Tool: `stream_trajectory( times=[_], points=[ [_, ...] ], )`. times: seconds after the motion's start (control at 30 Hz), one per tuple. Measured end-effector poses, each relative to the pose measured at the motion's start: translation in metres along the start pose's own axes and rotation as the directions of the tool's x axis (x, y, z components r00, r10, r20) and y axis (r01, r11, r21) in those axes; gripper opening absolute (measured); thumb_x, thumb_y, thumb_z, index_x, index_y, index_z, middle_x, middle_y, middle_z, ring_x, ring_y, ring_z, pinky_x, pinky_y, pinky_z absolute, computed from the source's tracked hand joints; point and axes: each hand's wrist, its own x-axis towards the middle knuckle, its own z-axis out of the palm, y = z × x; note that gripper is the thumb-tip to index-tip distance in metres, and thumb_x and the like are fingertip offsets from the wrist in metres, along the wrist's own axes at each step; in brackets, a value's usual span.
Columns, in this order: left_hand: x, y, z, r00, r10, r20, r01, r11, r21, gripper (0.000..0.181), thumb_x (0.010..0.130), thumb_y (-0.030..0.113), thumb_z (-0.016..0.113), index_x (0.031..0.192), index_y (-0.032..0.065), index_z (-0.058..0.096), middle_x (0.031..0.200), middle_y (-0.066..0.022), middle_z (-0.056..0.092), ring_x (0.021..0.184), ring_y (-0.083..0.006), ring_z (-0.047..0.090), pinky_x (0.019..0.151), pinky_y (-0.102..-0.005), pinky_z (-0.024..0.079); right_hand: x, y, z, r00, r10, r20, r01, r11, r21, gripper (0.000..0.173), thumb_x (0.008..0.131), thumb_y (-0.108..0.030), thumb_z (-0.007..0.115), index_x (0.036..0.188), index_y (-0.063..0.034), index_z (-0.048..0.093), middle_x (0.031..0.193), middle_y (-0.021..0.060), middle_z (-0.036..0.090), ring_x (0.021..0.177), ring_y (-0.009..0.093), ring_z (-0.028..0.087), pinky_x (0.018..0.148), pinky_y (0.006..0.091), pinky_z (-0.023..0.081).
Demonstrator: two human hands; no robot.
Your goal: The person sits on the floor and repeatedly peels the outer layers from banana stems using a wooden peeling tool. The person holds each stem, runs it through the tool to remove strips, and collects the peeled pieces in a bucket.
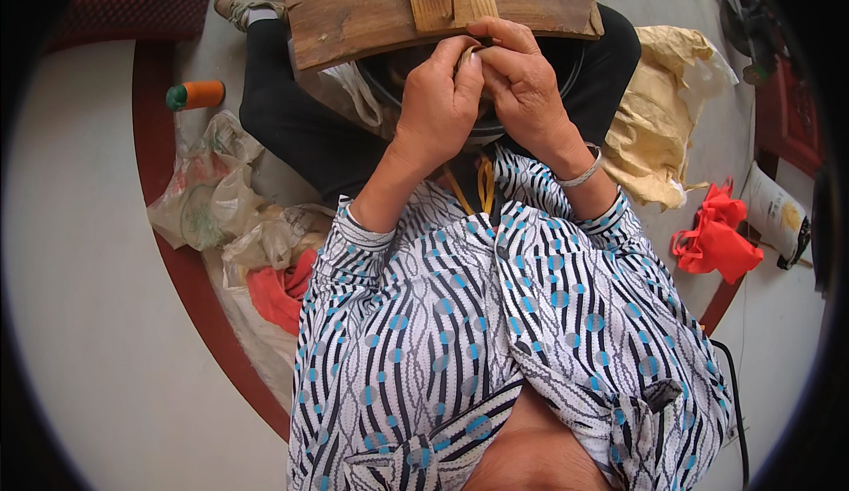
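Note:
My left hand [439, 96] and my right hand [521, 70] meet at the near edge of a worn wooden board [358, 10]. Between their fingertips they pinch a small brownish strip [468, 53], mostly covered by the fingers, so its exact kind is unclear. A lighter wooden batten [434, 0] with a dark slit crosses the middle of the board. The right index finger lies close to that batten's end. Under the hands and board is a dark round tub [492, 127], its contents largely hidden.
Crumpled plastic bags [219, 186] and a red cloth [282, 292] lie left. An orange cylinder with a green end [202, 95] rests on the floor beyond. To the right are a tan woven sack [647, 119], a red bag [716, 232] and a white packet [773, 209].

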Motion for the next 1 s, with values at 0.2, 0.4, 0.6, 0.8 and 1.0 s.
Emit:
stream_trajectory(
  times=[0.2,0.4,0.6,0.8,1.0],
  points=[
    [-0.009,0.003,-0.005,0.881,-0.401,0.25,0.473,0.739,-0.48,0.027,0.098,0.024,0.048,0.105,0.0001,0.058,0.073,0.0004,0.056,0.061,-0.0048,0.047,0.054,-0.0208,0.039,0.008,-0.008,-0.002,0.95,0.295,-0.106,-0.242,0.904,0.353,0.012,0.085,-0.004,0.062,0.09,0.0047,0.068,0.116,0.0101,0.058,0.101,0.018,0.058,0.085,0.0272,0.047],
    [-0.04,-0.009,-0.012,0.999,-0.032,0.002,0.031,0.988,0.15,0.018,0.096,0.014,0.055,0.106,0.0017,0.062,0.074,-0.0041,0.059,0.06,-0.0141,0.056,0.053,-0.0272,0.044,0.003,0.017,-0.001,0.826,0.55,0.12,-0.361,0.355,0.862,0.022,0.095,-0.016,0.058,0.105,0.0013,0.068,0.119,0.0037,0.058,0.101,0.011,0.058,0.085,0.0234,0.048],
    [-0.025,0.002,-0.028,0.948,0.311,0.073,-0.291,0.746,0.599,0.015,0.086,0.01,0.062,0.101,0.0058,0.063,0.08,-0.0097,0.062,0.069,-0.0289,0.062,0.059,-0.0349,0.049,0.016,0.002,-0.038,0.872,0.257,0.417,-0.389,0.88,0.271,0.021,0.093,-0.02,0.061,0.099,-0.0011,0.066,0.083,0.0055,0.065,0.073,0.012,0.059,0.066,0.0245,0.047],
    [-0.013,0.004,-0.052,0.937,-0.012,0.35,-0.061,0.979,0.196,0.015,0.091,0.013,0.062,0.093,-0.0018,0.063,0.073,-0.0062,0.06,0.064,-0.0126,0.054,0.058,-0.0249,0.042,0.015,-0.006,-0.057,0.82,0.059,0.569,-0.12,0.99,0.07,0.021,0.084,-0.015,0.068,0.079,0.0014,0.056,0.065,0.0133,0.05,0.059,0.026,0.052,0.055,0.0349,0.041],
    [-0.024,0.018,-0.084,0.752,-0.185,0.633,0.354,0.923,-0.15,0.021,0.093,0.017,0.061,0.092,-0.0023,0.067,0.07,0.0042,0.053,0.065,-0.0043,0.043,0.058,-0.02,0.036,0.013,-0.025,-0.079,0.751,-0.175,0.636,0.139,0.984,0.107,0.02,0.081,-0.013,0.07,0.078,0.0017,0.058,0.066,0.0119,0.052,0.063,0.028,0.056,0.055,0.0357,0.042]
  ],
)
